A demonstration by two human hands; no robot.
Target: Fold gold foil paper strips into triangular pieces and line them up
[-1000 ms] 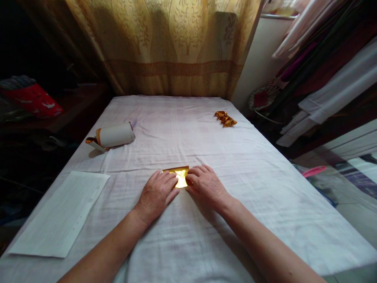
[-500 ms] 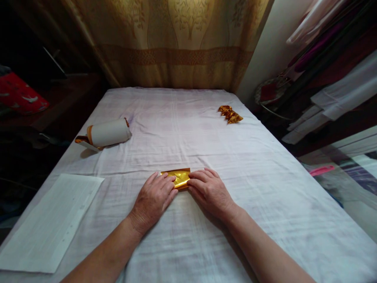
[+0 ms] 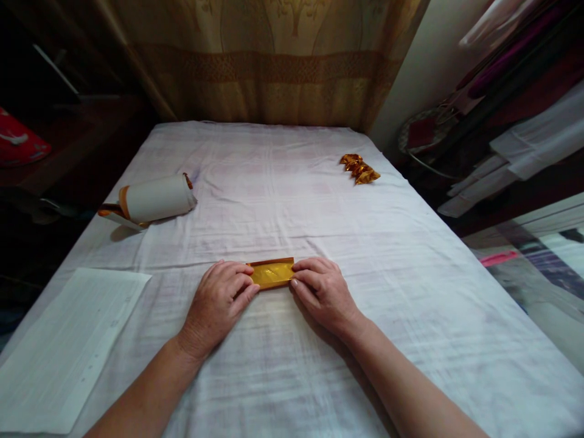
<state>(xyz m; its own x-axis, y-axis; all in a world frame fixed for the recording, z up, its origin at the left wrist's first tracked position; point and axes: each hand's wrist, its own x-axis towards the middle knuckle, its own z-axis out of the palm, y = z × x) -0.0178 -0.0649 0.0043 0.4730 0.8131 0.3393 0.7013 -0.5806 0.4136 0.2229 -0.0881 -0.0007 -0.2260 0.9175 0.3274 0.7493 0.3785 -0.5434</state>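
Observation:
A small folded strip of gold foil paper (image 3: 272,274) lies flat on the white cloth-covered table (image 3: 292,201). My left hand (image 3: 218,303) rests palm down at its left end, fingers curled and pressing on the paper. At the strip's right end my right hand (image 3: 322,294) does the same, its fingertips bent onto the paper's edge. Both hands touch the table. The strip's middle shows between them.
A roll of white-backed gold paper (image 3: 152,199) lies at the left. Folded gold pieces (image 3: 359,168) sit at the far right. A white sheet (image 3: 64,340) lies at the near left edge. A patterned curtain (image 3: 274,61) hangs behind; stacked cloth (image 3: 515,121) stands at the right.
My left hand slid left along the gold paper, uncovering more of it; the strip now looks flatter and longer. The camera tilted down a little.

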